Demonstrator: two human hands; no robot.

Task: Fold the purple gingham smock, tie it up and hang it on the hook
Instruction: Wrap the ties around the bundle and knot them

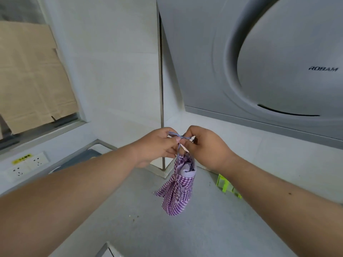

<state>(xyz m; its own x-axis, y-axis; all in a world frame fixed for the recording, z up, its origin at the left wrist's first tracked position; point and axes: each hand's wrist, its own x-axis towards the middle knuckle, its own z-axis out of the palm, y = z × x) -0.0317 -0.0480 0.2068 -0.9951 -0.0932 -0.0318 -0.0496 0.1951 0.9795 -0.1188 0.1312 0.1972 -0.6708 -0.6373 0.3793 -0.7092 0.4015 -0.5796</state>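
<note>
I see my left hand (157, 145) and right hand (204, 147) both pinching the thin lilac tie string (178, 136), possibly near a hook I can't make out; the folded purple gingham smock bundle (177, 188) dangles beneath, above the grey countertop (148, 229).

The hook cannot be made out behind the fingers (187, 143). At four o'clock, the right forearm (278, 191) partly hides a green object (225, 184).
</note>
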